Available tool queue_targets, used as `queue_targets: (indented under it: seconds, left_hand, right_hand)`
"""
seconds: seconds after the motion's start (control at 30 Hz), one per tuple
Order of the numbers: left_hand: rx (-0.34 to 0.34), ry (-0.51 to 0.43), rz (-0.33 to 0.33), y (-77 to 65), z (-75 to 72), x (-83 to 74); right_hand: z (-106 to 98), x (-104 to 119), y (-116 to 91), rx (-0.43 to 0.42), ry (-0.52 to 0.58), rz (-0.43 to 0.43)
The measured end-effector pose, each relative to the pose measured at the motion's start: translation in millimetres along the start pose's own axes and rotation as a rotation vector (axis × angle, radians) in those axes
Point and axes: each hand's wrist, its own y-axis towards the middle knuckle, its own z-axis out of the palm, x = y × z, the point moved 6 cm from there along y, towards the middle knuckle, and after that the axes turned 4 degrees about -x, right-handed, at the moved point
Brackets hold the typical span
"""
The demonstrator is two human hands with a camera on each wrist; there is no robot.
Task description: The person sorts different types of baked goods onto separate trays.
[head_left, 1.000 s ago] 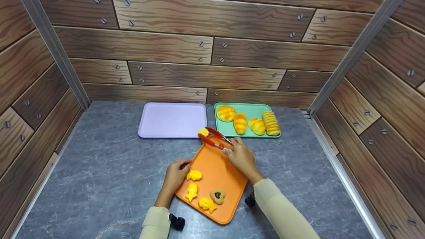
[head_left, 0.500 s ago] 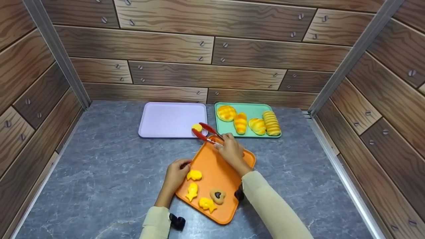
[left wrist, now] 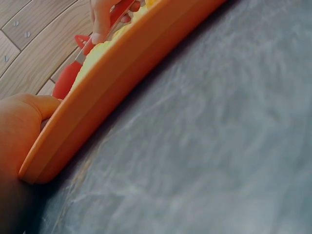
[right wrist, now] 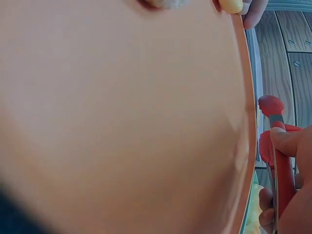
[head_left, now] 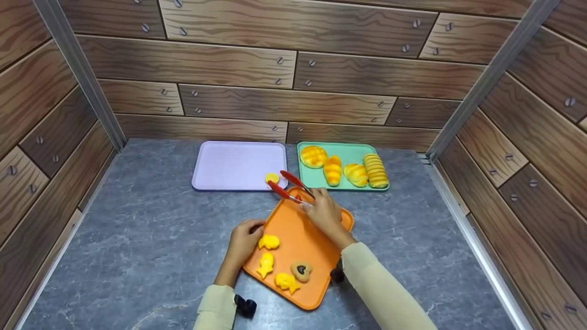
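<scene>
Yellow round piece (head_left: 272,177) is lying on purple tray (head_left: 234,165), near-right corner; seemingly a release step. Your right hand (head_left: 326,211) is gripping spread tongs (head_left: 277,189), left hand (head_left: 243,240) holding orange tray (head_left: 303,233); next likely calling for lifting clear.

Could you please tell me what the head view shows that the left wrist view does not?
Only the head view: the lilac tray, the green tray with four breads, and the heart-shaped cookie. Only the left wrist view: the outer wall of the orange tray up close. Both: left hand, right hand, red-tipped tongs and that tray.
</scene>
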Motion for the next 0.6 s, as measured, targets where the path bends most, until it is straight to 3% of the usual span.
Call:
queue_targets:
  seconds: [0.33, 0.6]
  left_hand:
    - [0.002, 0.016, -0.022, -0.5, 1.4, 0.2]
    - [-0.002, 0.009, -0.022, -2.5, -0.5, 0.4]
  right_hand:
    - [-22, -17, -38, -0.027, 0.076, -0.037]
    - [-35, -23, -74, 0.004, 0.058, -0.048]
